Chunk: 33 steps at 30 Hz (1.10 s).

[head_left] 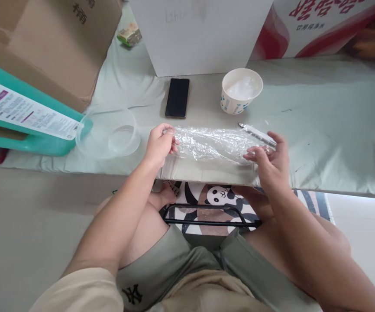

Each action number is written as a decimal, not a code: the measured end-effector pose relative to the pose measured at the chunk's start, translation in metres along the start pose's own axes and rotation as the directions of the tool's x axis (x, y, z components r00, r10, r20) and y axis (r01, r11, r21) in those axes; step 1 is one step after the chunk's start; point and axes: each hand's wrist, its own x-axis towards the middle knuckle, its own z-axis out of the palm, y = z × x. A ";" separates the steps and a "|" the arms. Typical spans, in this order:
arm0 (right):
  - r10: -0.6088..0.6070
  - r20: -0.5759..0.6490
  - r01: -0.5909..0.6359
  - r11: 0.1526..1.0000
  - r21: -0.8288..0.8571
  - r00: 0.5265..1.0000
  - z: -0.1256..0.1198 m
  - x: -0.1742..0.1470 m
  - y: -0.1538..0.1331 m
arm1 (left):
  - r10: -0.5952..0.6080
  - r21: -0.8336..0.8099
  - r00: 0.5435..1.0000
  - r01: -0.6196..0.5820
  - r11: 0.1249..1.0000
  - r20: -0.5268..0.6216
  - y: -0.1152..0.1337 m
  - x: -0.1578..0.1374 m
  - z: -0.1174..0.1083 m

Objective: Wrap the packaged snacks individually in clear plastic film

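Observation:
A crinkled clear plastic bag (211,145) is stretched sideways between my hands, just above the front of the cloth-covered table (330,134). My left hand (162,145) pinches its left end with the fingers closed. At the other end, my right hand (270,162) grips the plastic between thumb and fingers. Right behind the bag's right end lies a utility knife (257,133) with a pale handle, partly covered by the bag and near my right fingertips. Farther back stands a paper cup (234,102) with crumpled clear plastic inside.
A dark phone (177,97) lies before a white box (200,39). To the left are a clear round plastic tub (109,134), a teal bottle (54,147) and a cardboard box (67,56). A red-and-white carton (291,34) stands at the back right. A small green packet (129,35) lies behind.

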 end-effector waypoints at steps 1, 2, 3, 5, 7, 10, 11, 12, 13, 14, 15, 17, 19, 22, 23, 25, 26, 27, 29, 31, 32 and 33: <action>0.009 0.012 -0.009 0.999 -0.037 1.000 0.002 0.000 0.000 | -0.007 0.005 1.000 0.007 1.000 -0.007 0.000 0.001 -0.001; 0.023 0.021 -0.021 0.997 -0.079 1.000 0.005 0.000 -0.001 | -0.013 0.014 1.000 0.013 1.000 -0.009 0.000 0.002 -0.002; 0.035 0.034 -0.030 0.992 -0.122 0.999 0.007 0.001 -0.002 | -0.019 0.026 1.000 0.019 0.999 -0.011 -0.001 0.003 -0.004; 0.033 0.069 -0.017 0.977 -0.215 0.997 0.009 0.002 -0.004 | -0.041 0.066 0.999 0.042 0.997 -0.006 -0.004 0.007 -0.007; -0.009 0.102 0.041 0.950 -0.311 0.995 0.008 0.002 -0.006 | -0.044 0.139 0.999 0.044 0.989 -0.005 -0.009 0.012 -0.010; -0.085 0.141 0.139 0.889 -0.437 0.986 0.004 0.001 -0.006 | 0.049 0.308 0.999 -0.044 0.950 -0.009 -0.016 0.019 -0.015; -0.098 0.155 0.161 0.866 -0.474 0.983 0.003 0.000 -0.005 | 0.091 0.371 0.996 -0.082 0.925 -0.009 -0.018 0.020 -0.016; -0.106 0.166 0.178 0.842 -0.510 0.980 0.001 -0.002 -0.003 | 0.130 0.437 0.992 -0.115 0.892 -0.004 -0.019 0.021 -0.018; -0.113 0.175 0.192 0.817 -0.544 0.978 0.000 -0.003 -0.002 | 0.165 0.504 0.986 -0.145 0.852 0.005 -0.020 0.021 -0.019; -0.123 0.179 0.205 0.792 -0.575 0.976 -0.001 -0.005 -0.001 | 0.199 0.566 0.980 -0.174 0.806 0.017 -0.020 0.021 -0.020; -0.137 0.176 0.217 0.765 -0.606 0.975 -0.003 -0.007 0.000 | 0.232 0.621 0.972 -0.203 0.757 0.034 -0.021 0.021 -0.021; -0.186 0.149 0.237 0.698 -0.676 0.971 -0.005 -0.009 0.001 | 0.298 0.695 0.953 -0.253 0.673 0.059 -0.022 0.020 -0.023; -0.278 0.097 0.255 0.615 -0.747 0.956 -0.007 -0.012 0.000 | 0.375 0.722 0.926 -0.288 0.630 0.041 -0.024 0.018 -0.024; -0.459 0.148 0.407 0.538 -0.738 0.876 -0.004 -0.018 -0.005 | 0.521 0.717 0.854 -0.352 0.601 -0.018 -0.022 0.008 -0.023; -0.485 0.242 0.502 0.525 -0.687 0.840 0.000 -0.021 -0.006 | 0.557 0.704 0.830 -0.388 0.595 -0.013 -0.020 0.004 -0.022; -0.453 0.491 0.668 0.496 -0.555 0.744 0.013 -0.030 -0.006 | 0.580 0.658 0.814 -0.452 0.602 0.028 -0.014 -0.005 -0.020; -0.405 0.597 0.718 0.476 -0.508 0.692 0.020 -0.036 -0.005 | 0.570 0.630 0.820 -0.468 0.620 0.048 -0.011 -0.008 -0.019; -0.354 0.668 0.745 0.450 -0.492 0.654 0.028 -0.041 -0.003 | 0.554 0.605 0.831 -0.470 0.643 0.057 -0.009 -0.010 -0.018; -0.295 0.718 0.766 0.391 -0.511 0.630 0.041 -0.052 0.000 | 0.527 0.568 0.849 -0.451 0.689 0.036 -0.005 -0.011 -0.019; -0.281 0.710 0.756 0.369 -0.541 0.645 0.045 -0.058 0.001 | 0.516 0.540 0.856 -0.431 0.723 -0.007 -0.003 -0.008 -0.022; -0.282 0.705 0.749 0.386 -0.538 0.651 0.044 -0.060 -0.001 | 0.513 0.523 0.858 -0.426 0.738 -0.025 -0.003 -0.006 -0.024; -0.292 0.713 0.753 0.430 -0.498 0.638 0.041 -0.061 -0.005 | 0.508 0.500 0.861 -0.424 0.755 -0.038 -0.003 -0.004 -0.027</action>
